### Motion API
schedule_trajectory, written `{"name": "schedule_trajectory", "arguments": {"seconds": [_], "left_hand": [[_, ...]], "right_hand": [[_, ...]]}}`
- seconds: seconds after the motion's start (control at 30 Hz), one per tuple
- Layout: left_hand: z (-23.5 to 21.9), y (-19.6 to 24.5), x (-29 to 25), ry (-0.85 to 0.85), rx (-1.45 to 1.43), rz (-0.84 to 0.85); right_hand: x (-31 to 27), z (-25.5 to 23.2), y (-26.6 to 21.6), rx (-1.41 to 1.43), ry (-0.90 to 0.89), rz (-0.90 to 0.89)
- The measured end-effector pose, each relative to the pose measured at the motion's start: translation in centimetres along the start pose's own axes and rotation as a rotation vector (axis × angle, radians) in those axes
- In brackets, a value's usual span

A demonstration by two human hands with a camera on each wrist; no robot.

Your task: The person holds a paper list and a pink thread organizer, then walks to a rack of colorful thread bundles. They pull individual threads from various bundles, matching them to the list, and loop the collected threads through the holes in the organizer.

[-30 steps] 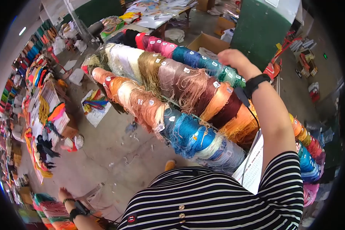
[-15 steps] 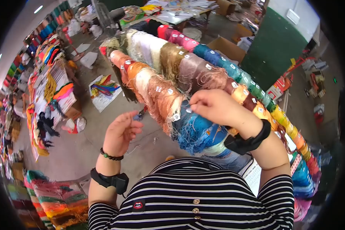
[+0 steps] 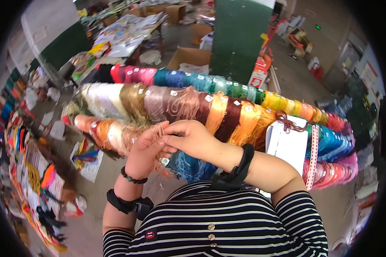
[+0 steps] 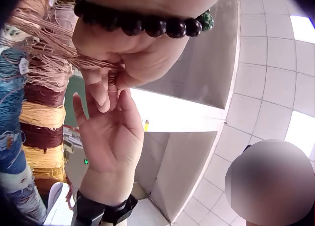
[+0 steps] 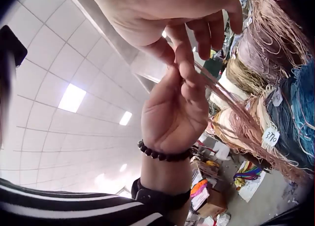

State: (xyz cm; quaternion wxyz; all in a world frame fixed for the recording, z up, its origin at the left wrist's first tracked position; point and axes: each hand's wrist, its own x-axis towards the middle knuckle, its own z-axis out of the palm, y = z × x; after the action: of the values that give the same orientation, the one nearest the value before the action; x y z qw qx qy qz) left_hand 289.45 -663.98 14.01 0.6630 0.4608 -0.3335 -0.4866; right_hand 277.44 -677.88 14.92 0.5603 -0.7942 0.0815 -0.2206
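Observation:
Pinkish-brown thread (image 4: 54, 36) runs in loose strands from the front rack into my left hand (image 3: 143, 150). The thumb and curled fingers of that hand grip the strands, clearest in the left wrist view. My right hand (image 3: 193, 133) meets it fingertip to fingertip, its thumb and forefinger pinching the thread end beside the left fingers. In the right wrist view the strands stretch taut from the left fingers toward a tagged hank (image 5: 246, 132). Blue thread (image 3: 188, 167) hangs just below both hands.
Racks of tagged thread hanks (image 3: 218, 109) in many colours stand in rows ahead. White sheets (image 3: 287, 137) hang at their right. Behind are a cardboard box (image 3: 191, 55) and a green pillar (image 3: 236, 43). To the left, a table (image 3: 43, 167) bears coloured yarn bundles.
The right hand first reached over the far rows, then came back to the front rack. The left hand rose from low left. Both hands have now met on the pinkish-brown thread.

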Motion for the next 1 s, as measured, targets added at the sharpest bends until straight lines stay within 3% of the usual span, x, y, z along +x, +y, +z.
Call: {"name": "schedule_trajectory", "arguments": {"seconds": [0.13, 0.23, 0.33, 0.63, 0.83, 0.93, 1.0], "left_hand": [[0.7, 0.3, 2.9, -0.110, -0.007, 0.016], [0.8, -0.1, 4.3, -0.186, -0.009, 0.007], [0.9, -0.3, 5.4, -0.244, -0.027, -0.058], [1.7, -1.2, 6.7, -0.358, -0.099, -0.217], [3.2, -1.6, 5.1, -0.358, -0.085, -0.180], [3.5, -1.0, 4.5, -0.304, -0.147, -0.180], [3.8, -1.2, 4.1, -0.238, -0.176, -0.168]], "right_hand": [[0.2, -0.9, -0.5, 0.211, 0.138, 0.104], [-0.2, -1.7, -1.4, 0.104, 0.199, 0.157], [-0.7, -2.0, -0.5, 0.402, 0.230, 0.278], [-3.0, -2.5, -1.3, 0.271, 0.380, 0.362], [-5.1, -2.3, -0.5, 0.395, 0.379, 0.317], [-6.1, -2.9, -0.9, 0.718, 0.513, 0.143], [-7.3, -4.7, -1.4, 0.945, 0.468, 0.165]]}}
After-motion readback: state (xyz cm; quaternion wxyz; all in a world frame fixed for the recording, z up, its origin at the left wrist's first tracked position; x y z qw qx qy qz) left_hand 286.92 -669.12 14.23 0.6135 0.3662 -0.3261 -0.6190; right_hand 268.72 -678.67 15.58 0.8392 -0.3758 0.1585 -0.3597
